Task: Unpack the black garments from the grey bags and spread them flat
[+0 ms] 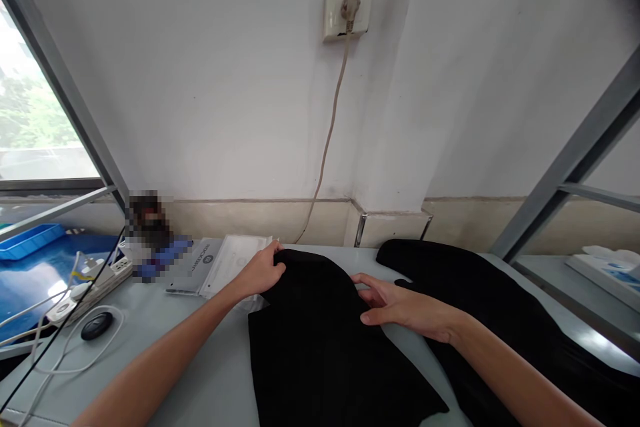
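Observation:
A black fabric piece (320, 347) lies on the grey table (215, 360) in front of me, its narrower end toward the wall. At its upper left corner my left hand (265, 270) pinches the edge between thumb and fingers. My right hand (390, 307) rests at the right edge of the piece, thumb and fingers apart, with the fingertips partly hidden beside the fabric. More black fabric (480, 300) is spread to the right, partly behind my right forearm.
Flat plastic packages (235, 263) lie behind my left hand. A power strip (95, 290), white cables and a black oval device (97, 325) are at left. A tissue pack (613, 273) sits far right beyond the metal frame (560, 180). A plugged-in cord (333, 120) hangs down the wall.

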{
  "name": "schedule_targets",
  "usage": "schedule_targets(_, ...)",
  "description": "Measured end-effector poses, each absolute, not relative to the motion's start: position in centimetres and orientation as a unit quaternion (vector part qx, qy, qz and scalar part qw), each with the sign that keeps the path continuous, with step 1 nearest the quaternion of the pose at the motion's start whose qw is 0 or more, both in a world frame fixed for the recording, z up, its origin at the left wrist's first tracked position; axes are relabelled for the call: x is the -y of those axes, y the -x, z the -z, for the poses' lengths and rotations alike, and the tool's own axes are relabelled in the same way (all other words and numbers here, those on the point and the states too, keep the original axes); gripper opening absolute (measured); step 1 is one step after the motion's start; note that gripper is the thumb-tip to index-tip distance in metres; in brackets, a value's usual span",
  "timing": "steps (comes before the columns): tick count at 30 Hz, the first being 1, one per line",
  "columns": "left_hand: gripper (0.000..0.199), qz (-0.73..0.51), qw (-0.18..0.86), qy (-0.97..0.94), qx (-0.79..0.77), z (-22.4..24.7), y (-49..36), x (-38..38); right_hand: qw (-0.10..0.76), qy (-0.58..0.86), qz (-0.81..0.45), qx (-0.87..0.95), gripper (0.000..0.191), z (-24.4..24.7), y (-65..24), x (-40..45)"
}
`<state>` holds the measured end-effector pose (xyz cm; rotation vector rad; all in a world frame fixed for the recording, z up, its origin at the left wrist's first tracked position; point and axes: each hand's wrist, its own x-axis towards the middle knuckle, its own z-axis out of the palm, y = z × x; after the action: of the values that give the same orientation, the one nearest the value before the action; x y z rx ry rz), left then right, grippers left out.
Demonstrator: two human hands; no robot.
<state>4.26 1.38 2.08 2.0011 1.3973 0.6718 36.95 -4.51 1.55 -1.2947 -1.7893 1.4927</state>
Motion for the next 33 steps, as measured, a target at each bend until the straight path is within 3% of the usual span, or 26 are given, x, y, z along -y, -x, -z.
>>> schedule_targets(3,0.025,-0.224,0.319,-0.754,-0.528,-2.0,-3.9,-1.6,0.206,0.477,-0.6,0.608,0.063,-1.4,-37.1,4.4)
schedule_targets(8,0.05,-0.167,0.293,-0.787,-0.516,-2.1,-3.4,-1.5,0.184,0.527,-0.567,0.606,0.058,-1.9,-36.7,4.6)
schedule_targets(14,0.053,-0.131,0.257,-0.805,-0.518,-2.4,-4.1,-2.5,0.122,0.53,-0.526,0.655,0.08,-3.5,-36.7,5.1)
schedule_targets(17,0.062,-0.116,0.24,-0.815,-0.515,-2.6,-5.1,-3.3,0.085,0.545,-0.47,0.689,0.085,-3.9,-36.8,5.9)
schedule_targets(21,0.058,-0.1,0.221,-0.847,-0.473,-2.6,-7.0,-4.0,0.039,0.575,-0.422,0.699,0.092,-4.0,-37.1,7.8)
schedule_targets(24,0.052,-0.091,0.209,-0.865,-0.448,-2.0,-8.3,-4.2,0.016,0.582,-0.396,0.71,0.08,-3.6,-37.9,9.1)
schedule_targets(29,0.025,-0.116,0.2,-0.874,-0.427,-0.8,-9.3,-4.7,0.068,0.566,-0.351,0.743,0.035,-2.8,-39.6,10.2)
schedule_targets(33,0.02,-0.165,0.229,-0.874,-0.395,-1.3,-8.9,-4.2,0.148,0.553,-0.328,0.751,0.036,-2.4,-39.2,9.2)
